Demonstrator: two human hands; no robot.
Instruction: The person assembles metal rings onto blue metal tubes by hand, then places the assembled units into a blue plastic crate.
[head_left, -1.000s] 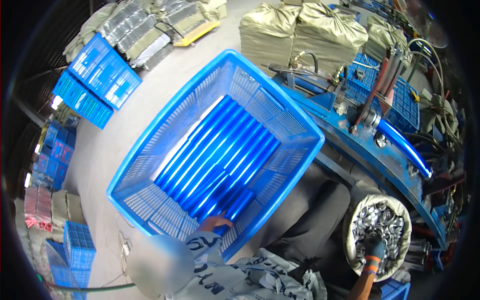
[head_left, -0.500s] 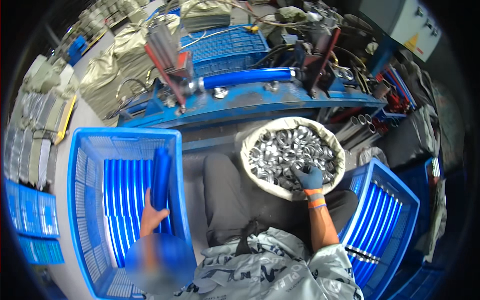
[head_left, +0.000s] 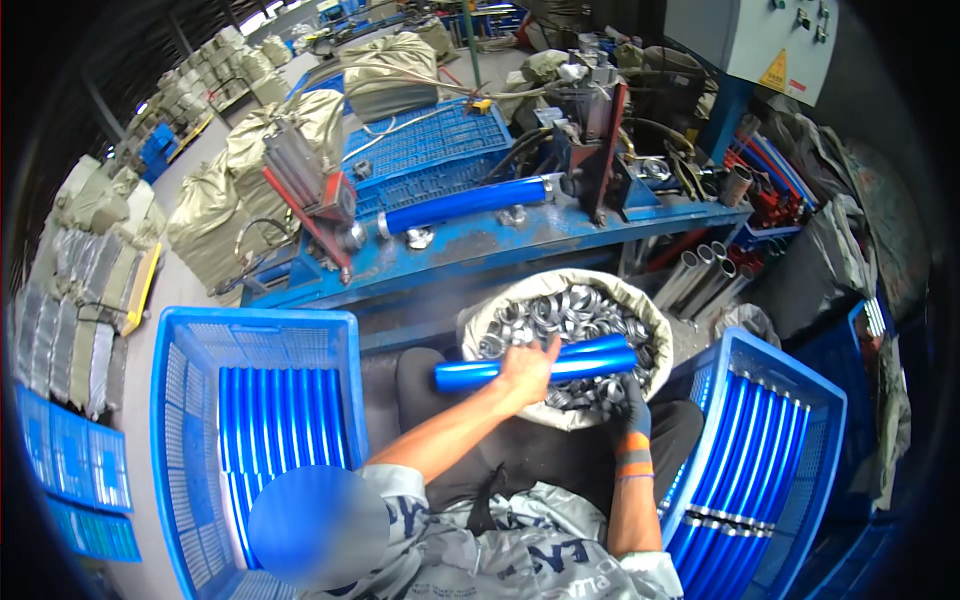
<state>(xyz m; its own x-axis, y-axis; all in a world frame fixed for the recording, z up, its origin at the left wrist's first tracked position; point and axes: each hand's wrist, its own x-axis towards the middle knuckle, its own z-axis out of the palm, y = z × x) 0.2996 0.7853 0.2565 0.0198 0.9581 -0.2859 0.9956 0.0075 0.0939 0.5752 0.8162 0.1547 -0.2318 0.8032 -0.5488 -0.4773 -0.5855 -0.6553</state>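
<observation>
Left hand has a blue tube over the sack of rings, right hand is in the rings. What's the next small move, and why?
Probably lift one ring in the gloved right hand to the end of the blue metal tube: the bare left hand holds it level above the open sack of silvery metal rings.

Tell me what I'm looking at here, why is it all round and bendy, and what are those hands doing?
The camera sits on a person's head and looks down, and its wide lens bends straight edges. The bare left hand holds a blue tube over a sack of shiny metal rings. The gloved right hand reaches into that sack. A blue crate on the left and another crate on the right hold more blue tubes. Ahead stands a blue machine bench with one tube lying on it.
</observation>
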